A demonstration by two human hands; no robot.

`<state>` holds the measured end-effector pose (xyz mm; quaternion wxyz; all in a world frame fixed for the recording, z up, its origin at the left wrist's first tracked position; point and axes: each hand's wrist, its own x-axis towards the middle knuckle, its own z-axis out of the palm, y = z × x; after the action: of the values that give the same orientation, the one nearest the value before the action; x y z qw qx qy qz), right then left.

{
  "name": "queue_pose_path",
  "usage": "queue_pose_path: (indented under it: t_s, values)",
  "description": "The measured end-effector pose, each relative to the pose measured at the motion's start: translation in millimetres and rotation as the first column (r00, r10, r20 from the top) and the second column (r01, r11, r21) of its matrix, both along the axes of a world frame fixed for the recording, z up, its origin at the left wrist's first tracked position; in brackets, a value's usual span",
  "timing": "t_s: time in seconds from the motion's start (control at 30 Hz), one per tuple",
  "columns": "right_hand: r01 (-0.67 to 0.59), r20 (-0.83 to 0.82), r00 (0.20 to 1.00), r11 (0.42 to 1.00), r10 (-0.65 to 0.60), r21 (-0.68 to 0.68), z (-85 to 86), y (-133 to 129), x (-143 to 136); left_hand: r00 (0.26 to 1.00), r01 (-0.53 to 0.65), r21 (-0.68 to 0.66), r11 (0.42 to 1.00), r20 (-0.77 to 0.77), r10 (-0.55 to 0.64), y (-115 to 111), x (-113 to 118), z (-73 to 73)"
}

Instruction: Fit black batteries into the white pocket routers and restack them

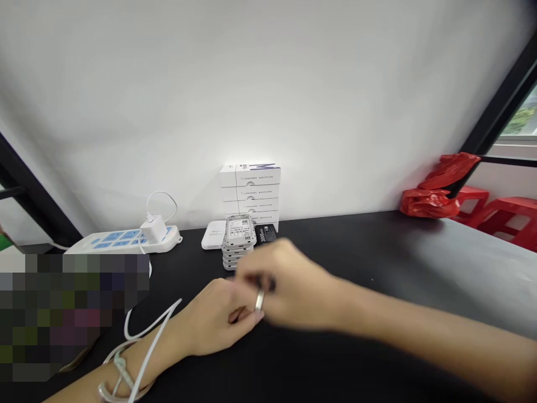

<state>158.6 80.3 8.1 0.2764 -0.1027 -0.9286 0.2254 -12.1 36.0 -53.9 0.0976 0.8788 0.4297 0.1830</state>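
My left hand (216, 316) is closed low over the black table, thumb and fingertips pinching a small silver-white piece (259, 300) seen edge-on. Its kind cannot be made out. Against it, my right hand (289, 285) is curled and smeared by motion; what its fingers hold is hidden. Just beyond the hands stands a stack of white device shells (238, 257), the top one lying open-faced with a printed label. A black battery (266, 233) marked 3000 lies right of the stack. White flat covers (213, 235) are on its left.
White boxes (258, 178) are stacked against the wall. At the left, a power strip (104, 242) bears a white charger (153, 229), and a white cable (161, 319) crosses my left forearm. Red plastic bags (436, 196) and red stools (512, 218) are at the right.
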Motion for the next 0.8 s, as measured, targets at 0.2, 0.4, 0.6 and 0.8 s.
queue_pose_path:
  t_s: [0.2, 0.4, 0.6, 0.8]
  values:
    - [0.433, 0.086, 0.896, 0.812, -0.436, -0.392, -7.0, 87, 0, 0.999, -0.014, -0.055, 0.998, -0.041, 0.012, 0, -1, -1.3]
    - [0.427, 0.132, 0.897, 0.753, -0.422, -0.5, -24.9, 98, -31, 0.999, -0.024, -0.058, 0.998, -0.029, 0.023, 1, 0, 0.3]
    - [0.397, 0.046, 0.9, 0.772, -0.433, -0.496, -18.7, 91, -13, 1.0, -0.013, -0.075, 0.997, -0.007, 0.012, -1, -1, -0.2]
    - [0.395, 0.089, 0.909, 0.775, -0.406, -0.493, -21.1, 55, 49, 1.0, -0.016, -0.1, 0.995, -0.025, 0.013, -2, 0, 3.3]
